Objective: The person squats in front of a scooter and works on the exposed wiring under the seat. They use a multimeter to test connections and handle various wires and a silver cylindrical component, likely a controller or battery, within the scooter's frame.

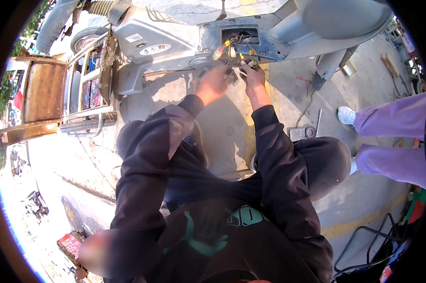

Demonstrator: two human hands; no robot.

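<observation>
A grey electric scooter [161, 40] lies across in front of me, its body panel open around a rectangular cavity [226, 35]. Wires with yellow and white connectors [232, 51] spill out of that cavity over the near edge. My left hand [216, 82] is just below the wires, blurred by motion, so its fingers cannot be read. Close beside it, my right hand [254, 81] is closed at the ends of the wires, with a small dark and brassy piece at its fingertips that I cannot make out.
To the left stands a rusty metal frame cart [45, 92]. A roll of tape [309, 132] and a metal rod-like tool [319, 121] lie on the ground right of my knee. A person in purple trousers [387, 118] stands at the right. A black tubular frame [371, 245] is lower right.
</observation>
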